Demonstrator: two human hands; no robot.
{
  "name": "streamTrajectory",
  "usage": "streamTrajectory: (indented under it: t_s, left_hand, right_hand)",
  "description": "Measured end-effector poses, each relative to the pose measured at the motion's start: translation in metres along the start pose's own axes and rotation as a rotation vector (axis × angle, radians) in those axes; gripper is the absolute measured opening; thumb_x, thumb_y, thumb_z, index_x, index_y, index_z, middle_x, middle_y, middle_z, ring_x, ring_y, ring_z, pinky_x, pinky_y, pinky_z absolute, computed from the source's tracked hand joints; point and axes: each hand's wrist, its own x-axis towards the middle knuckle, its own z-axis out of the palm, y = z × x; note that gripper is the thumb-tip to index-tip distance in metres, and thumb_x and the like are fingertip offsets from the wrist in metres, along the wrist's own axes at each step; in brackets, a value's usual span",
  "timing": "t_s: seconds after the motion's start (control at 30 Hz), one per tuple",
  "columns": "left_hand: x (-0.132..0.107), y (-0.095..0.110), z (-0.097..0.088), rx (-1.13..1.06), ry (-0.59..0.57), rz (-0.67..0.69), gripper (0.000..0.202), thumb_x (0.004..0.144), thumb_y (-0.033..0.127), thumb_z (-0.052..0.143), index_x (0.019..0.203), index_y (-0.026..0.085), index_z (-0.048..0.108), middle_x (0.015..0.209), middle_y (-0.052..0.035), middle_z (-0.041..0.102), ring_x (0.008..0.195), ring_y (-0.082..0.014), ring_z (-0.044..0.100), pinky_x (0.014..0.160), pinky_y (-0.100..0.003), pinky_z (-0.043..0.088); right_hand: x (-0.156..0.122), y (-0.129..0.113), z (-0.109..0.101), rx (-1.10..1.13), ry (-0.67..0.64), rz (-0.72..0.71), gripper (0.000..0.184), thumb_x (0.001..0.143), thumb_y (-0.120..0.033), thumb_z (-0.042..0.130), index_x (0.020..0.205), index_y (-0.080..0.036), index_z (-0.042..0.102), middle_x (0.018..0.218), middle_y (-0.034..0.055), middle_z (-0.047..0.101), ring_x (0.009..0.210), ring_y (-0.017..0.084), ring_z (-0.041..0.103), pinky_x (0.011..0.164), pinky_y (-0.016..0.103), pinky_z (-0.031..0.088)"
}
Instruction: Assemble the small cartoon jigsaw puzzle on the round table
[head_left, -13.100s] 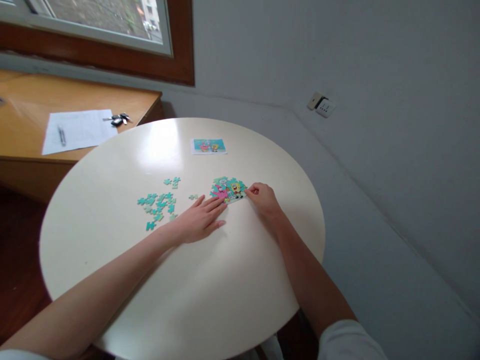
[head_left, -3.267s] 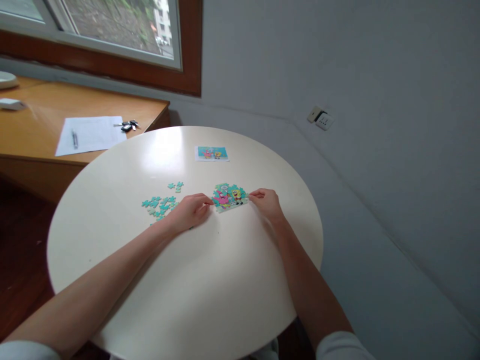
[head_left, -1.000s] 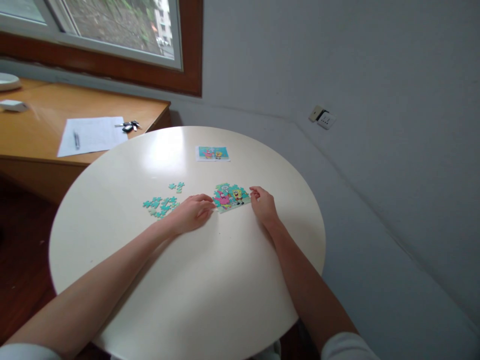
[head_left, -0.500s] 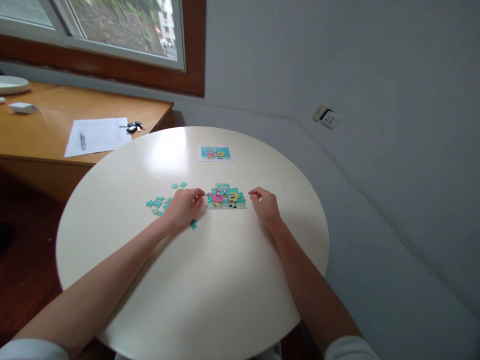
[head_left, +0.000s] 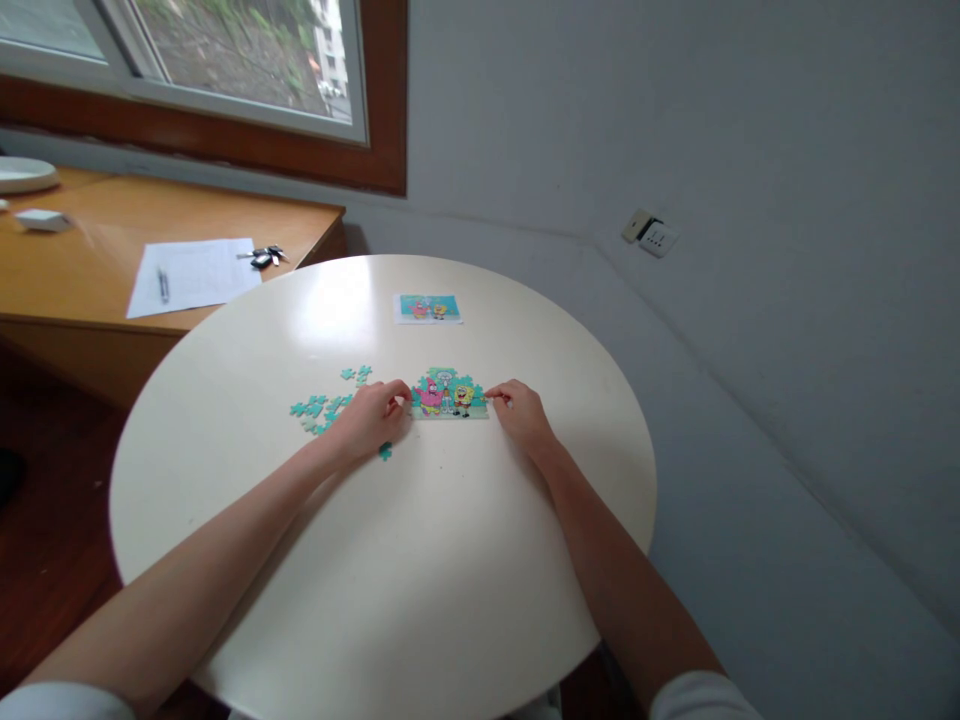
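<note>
A partly assembled jigsaw puzzle with cartoon figures lies flat on the round white table; its top edge is stepped. At the puzzle's left edge, my left hand is closed, with thumb and fingertips against the side. My right hand has its fingers bent together, the tips meeting the right edge. Loose teal puzzle pieces are scattered left of my left hand, some partly hidden by it. One single piece lies just below the left wrist. Behind the puzzle is a picture card with the same figures.
A wooden desk adjoins the table at the back left. On it are a paper sheet with a pen, a bunch of keys and a small white box. Wall sockets are at the right.
My right hand has moved slightly left, closing the gap to the puzzle's right edge. My left hand stays by the left edge. The view has shifted a little.
</note>
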Motion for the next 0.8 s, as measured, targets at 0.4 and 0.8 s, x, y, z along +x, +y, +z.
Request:
streamTrajectory:
  t_s: [0.4,0.8]
  left_hand:
    - [0.0005,-0.0011,-0.0015,-0.003,-0.033,0.027,0.033,0.076,0.023,0.037,0.090,0.017,0.067,0.074,-0.0053,0.064,0.067,-0.0170,0.058,0.067,-0.027,0.045]
    - [0.0005,0.0019,-0.0043,-0.011,-0.037,0.054,0.031,0.071,0.014,0.038,0.081,0.018,0.067,0.074,-0.0039,0.068,0.065,-0.0153,0.060,0.065,-0.025,0.046]
  right_hand:
    - [-0.0002,0.0000,-0.0005,0.009,0.005,-0.001,0.024,0.071,-0.007,0.047,0.068,-0.018,0.068,0.075,0.0035,0.064,0.071,0.015,0.055,0.073,0.028,0.043]
    - [-0.0009,-0.0023,-0.0024,-0.005,-0.005,0.018,0.022,0.070,-0.008,0.045,0.063,-0.019,0.063,0.071,0.0021,0.062,0.067,0.014,0.052,0.069,0.026,0.040]
